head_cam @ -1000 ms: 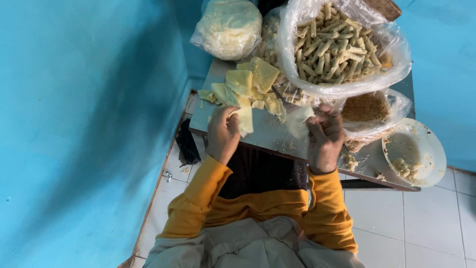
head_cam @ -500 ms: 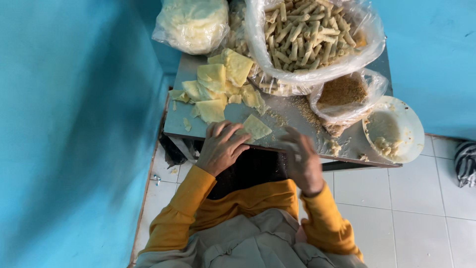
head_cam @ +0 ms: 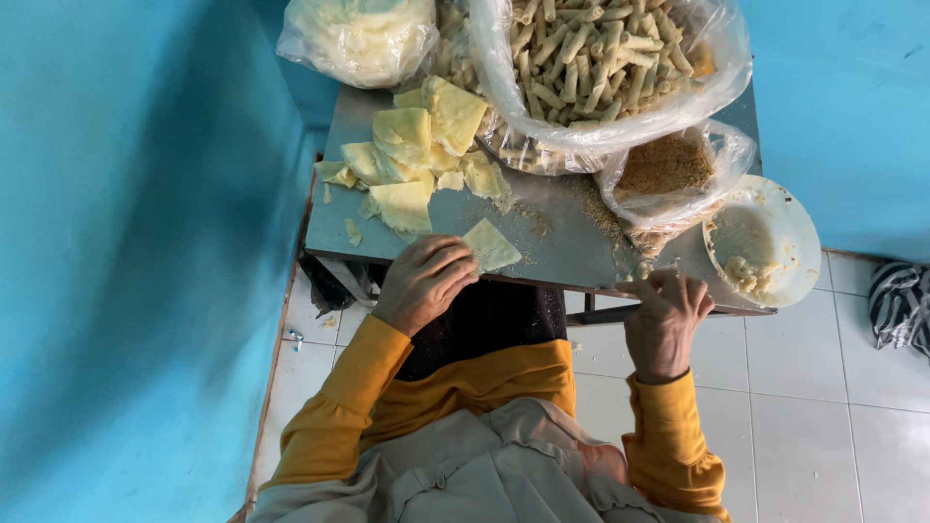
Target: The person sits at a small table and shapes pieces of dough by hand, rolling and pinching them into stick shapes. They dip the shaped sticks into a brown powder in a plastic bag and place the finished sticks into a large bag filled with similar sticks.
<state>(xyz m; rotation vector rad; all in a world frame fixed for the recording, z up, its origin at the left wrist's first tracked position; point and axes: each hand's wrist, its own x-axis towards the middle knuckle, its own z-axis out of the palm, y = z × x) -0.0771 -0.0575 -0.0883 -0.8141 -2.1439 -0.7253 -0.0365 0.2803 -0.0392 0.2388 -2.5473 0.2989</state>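
Grey metal tabletop [head_cam: 572, 242] fills the middle of the head view, and both my hands work at its near edge, well apart from each other. My left hand [head_cam: 424, 281] lies palm down at about 7 o'clock of the table, fingers spread, its fingertips pressing the near corner of one pale yellow wrapper square [head_cam: 491, 246] that lies flat and alone on the metal. My right hand [head_cam: 665, 320] sits at about 5 o'clock, fingers curled loosely at the table's edge; something small and pale shows just above the fingertips, but I cannot tell whether it is pinched or merely beside them. At 11 o'clock lies the loose pile of wrappers [head_cam: 412, 155], overlapping and untidy. At 12 o'clock stands the big clear bag of finished rolls [head_cam: 601, 48], and beside it, toward 10 o'clock, a tied bag of pale dough sheets [head_cam: 360, 37]. At 2 o'clock a smaller bag holds brown crumbs [head_cam: 666, 167]; at 3 o'clock the white bowl [head_cam: 765, 242] carries remnants of filling. Judgement: one sheet is laid out and steadied, not yet filled. The next move would call for filling brought from the bowl to the sheet while the left fingers keep it from sliding.
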